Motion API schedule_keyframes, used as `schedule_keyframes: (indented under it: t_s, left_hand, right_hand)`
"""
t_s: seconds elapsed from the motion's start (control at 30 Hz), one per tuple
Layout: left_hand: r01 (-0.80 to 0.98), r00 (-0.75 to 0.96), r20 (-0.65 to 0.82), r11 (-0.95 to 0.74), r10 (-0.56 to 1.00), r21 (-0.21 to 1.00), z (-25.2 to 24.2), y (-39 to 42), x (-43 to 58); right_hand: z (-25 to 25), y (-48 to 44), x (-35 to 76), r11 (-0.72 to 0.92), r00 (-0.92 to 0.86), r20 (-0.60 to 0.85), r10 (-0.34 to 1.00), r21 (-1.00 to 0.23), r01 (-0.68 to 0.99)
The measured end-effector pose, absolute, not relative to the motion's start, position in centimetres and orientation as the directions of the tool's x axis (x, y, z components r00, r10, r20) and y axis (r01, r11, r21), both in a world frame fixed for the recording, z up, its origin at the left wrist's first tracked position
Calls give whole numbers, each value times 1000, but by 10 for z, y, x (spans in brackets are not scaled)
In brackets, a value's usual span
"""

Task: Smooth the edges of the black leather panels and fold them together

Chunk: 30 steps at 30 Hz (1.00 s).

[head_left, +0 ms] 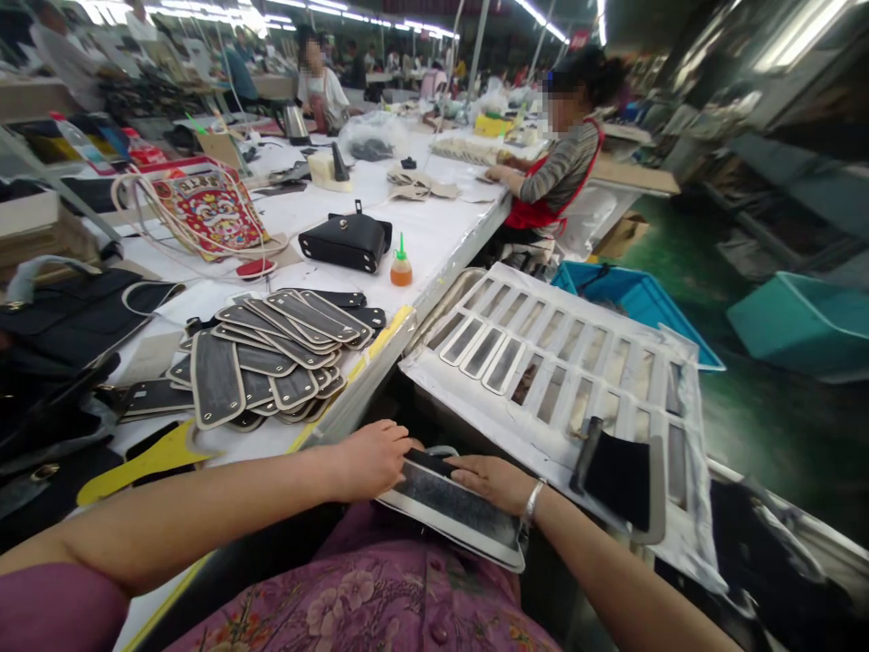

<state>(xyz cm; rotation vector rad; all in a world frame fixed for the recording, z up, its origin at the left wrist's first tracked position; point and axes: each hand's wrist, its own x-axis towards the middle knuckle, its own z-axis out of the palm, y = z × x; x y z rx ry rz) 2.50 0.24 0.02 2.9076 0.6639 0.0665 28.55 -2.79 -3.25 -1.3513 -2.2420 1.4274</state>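
Observation:
Close to my body, a dark grey leather panel (452, 507) with a pale border is held between both hands. My left hand (376, 459) is closed on its upper left corner, fingertips partly hidden. My right hand (495, 483) grips the upper edge, fingers bent over a black strip there. A pile of similar pale-edged panels (218, 380) with metal studs lies on the table to the left. On the slotted white rack (543, 435) at right, three small grey pieces (482, 351) lie side by side, and a curved black panel (621, 480) rests near its front corner.
The white table (434, 204) carries a black handbag (346, 240), a glue bottle with a green tip (401, 264) and a patterned red bag (207, 208). Blue bins (631, 303) stand beyond the rack. A co-worker in a red apron (563, 172) sits farther along the table.

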Motion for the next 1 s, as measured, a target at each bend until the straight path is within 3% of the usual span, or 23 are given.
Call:
schedule_keyframes:
  t_s: [0.07, 0.17, 0.27, 0.47, 0.73, 1.0]
  left_hand:
    - [370, 921, 36, -900, 387, 231, 3, -13, 40]
    - [296, 932, 88, -876, 353, 382, -1, -41, 63]
    - [287, 907, 157, -846, 391, 449, -13, -67, 80]
    - [396, 829, 210, -808, 519, 436, -29, -89, 93]
    - [528, 742, 153, -710, 652, 466, -22, -98, 106]
    - [658, 697, -22, -627, 717, 417, -12, -91, 116]
  right_hand:
    - [-21, -46, 292, 188, -438, -218, 872, -677, 712]
    - [-15, -96, 303, 213, -221, 56, 974, -562, 799]
    - [-30, -153, 307, 277, -170, 246, 954, -512, 813]
    - [-68, -190, 294, 297, -34, 467, 884, -502, 812]
    - [-55, -187, 272, 150, 109, 508, 854, -442, 884]
    - [-60, -182, 267, 34, 214, 334, 918, -603, 797]
